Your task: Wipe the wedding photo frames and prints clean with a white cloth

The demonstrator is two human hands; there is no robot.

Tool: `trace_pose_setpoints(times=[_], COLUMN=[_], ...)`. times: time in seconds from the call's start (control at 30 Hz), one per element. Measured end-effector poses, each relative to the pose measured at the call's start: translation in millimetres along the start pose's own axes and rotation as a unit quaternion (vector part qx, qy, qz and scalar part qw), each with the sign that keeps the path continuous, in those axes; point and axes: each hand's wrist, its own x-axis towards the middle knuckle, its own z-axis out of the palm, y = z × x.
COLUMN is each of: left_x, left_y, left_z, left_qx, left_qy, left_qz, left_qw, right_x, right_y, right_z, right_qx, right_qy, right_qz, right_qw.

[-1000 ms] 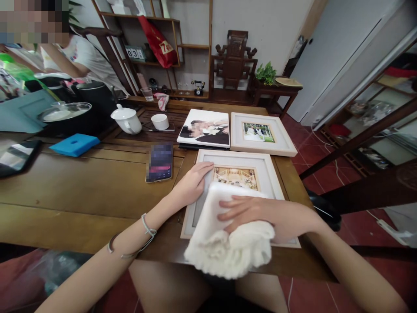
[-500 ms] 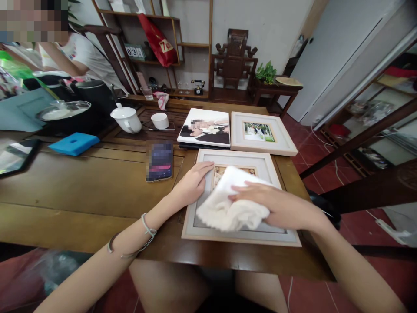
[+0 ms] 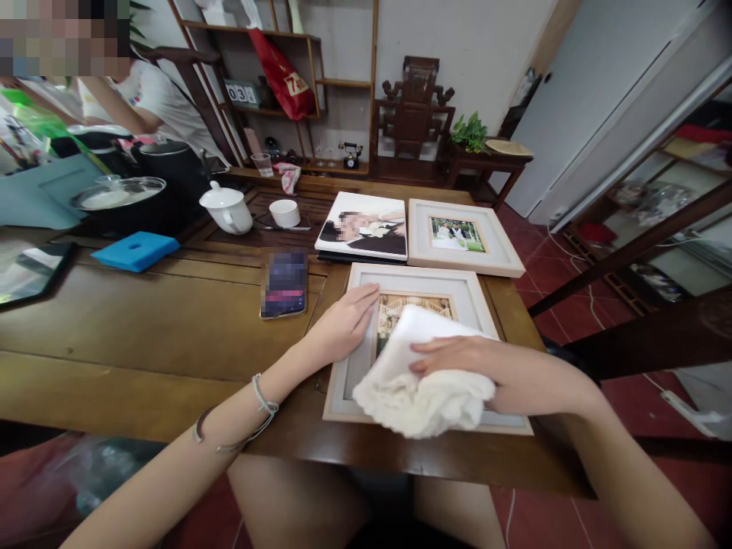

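A white-framed picture (image 3: 466, 286) lies flat at the near right edge of the wooden table (image 3: 142, 320). My left hand (image 3: 343, 324) rests flat on the frame's left side, fingers stretched out. My right hand (image 3: 457, 358) presses a bunched white cloth (image 3: 417, 381) onto the lower part of the frame, fingers laid over the cloth. The cloth covers most of the photo.
Behind the frame lie a canvas photo print (image 3: 363, 229) and a second white frame (image 3: 463, 238). A phone (image 3: 284, 284), a blue box (image 3: 136, 250), a white teapot (image 3: 226, 207) and a cup (image 3: 284, 213) stand further left. Another person (image 3: 137, 95) is at the far left.
The cloth under my right hand slid up the frame from its near edge, then came back down toward me. My left hand stayed on the frame's left side.
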Motion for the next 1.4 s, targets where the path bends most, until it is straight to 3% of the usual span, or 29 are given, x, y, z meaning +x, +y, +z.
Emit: trace_pose_setpoints(times=[0.1,0.23,0.3,0.37,0.6,0.7,0.87,1.07,1.17,1.3,1.4], left_x=[-2,-5,-6,-6,-4,-3,-2,-2,-3,-3,-2], left_y=[1,1,1,2,6,6,4,3,3,1,-1], left_z=[-1.7,-2.9,-2.6,-2.2,-3.7,-4.0,-3.0,-2.3,-2.0,0.3,1.9], left_qx=[0.015,0.027,0.038,0.048,0.057,0.057,0.026,0.009,0.003,-0.004,-0.008], left_qy=[-0.018,-0.048,-0.055,-0.058,-0.052,-0.059,-0.044,-0.036,-0.022,-0.014,-0.006], left_qz=[0.017,0.042,0.041,0.041,0.042,0.033,0.022,0.008,0.004,0.002,0.005], left_qw=[1.0,0.998,0.997,0.996,0.996,0.996,0.998,0.999,1.0,1.0,1.0], right_x=[-8,1,14,33,108,113,63,1,-12,-23,-24], right_y=[22,51,54,51,35,39,55,64,38,-18,-35], right_z=[-11,-21,-24,-27,-25,-22,-25,-12,6,20,22], right_qx=[-0.042,-0.124,-0.145,-0.153,-0.088,-0.086,-0.126,-0.229,-0.208,-0.069,-0.002], right_qy=[0.094,0.245,0.295,0.313,0.246,0.227,0.233,0.278,0.236,0.074,0.006], right_qz=[0.088,0.218,0.235,0.21,0.013,0.008,0.103,0.22,0.191,0.062,0.005], right_qw=[0.991,0.937,0.915,0.914,0.965,0.97,0.959,0.906,0.93,0.993,1.0])
